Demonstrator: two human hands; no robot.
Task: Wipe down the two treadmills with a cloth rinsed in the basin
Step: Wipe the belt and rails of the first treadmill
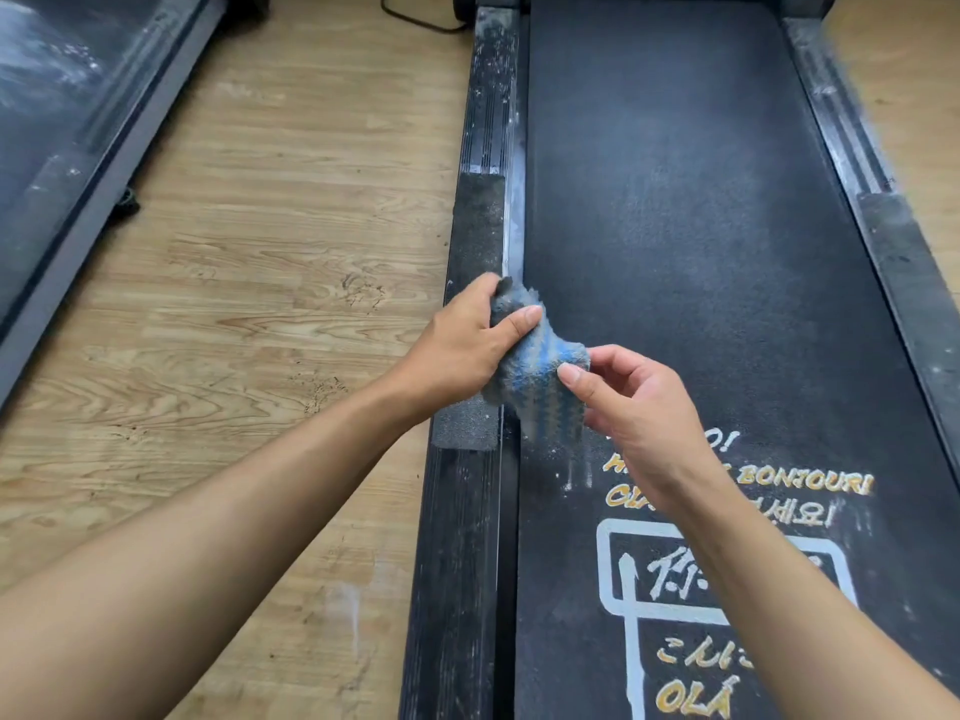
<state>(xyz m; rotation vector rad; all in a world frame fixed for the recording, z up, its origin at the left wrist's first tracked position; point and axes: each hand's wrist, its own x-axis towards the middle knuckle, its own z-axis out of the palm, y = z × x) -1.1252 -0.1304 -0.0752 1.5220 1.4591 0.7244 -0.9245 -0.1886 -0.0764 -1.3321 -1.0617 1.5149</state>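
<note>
Both bare forearms reach forward. The left hand (462, 345) is closed around the upper end of the cloth (535, 376), thumb across it. The right hand (639, 407), right of the cloth, pinches its edge between thumb and fingers.

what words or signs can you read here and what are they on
All are printed on the treadmill belt:
"BONJOUR!", yellow
"OLÁ", yellow
"세요!", white, its start hidden by the right hand
Yellow words behind that hand: only fragments show.
White boxed characters and the line below: too broken to read.

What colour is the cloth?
Blue and grey stripes; the cloth shows best in the head view.
</note>
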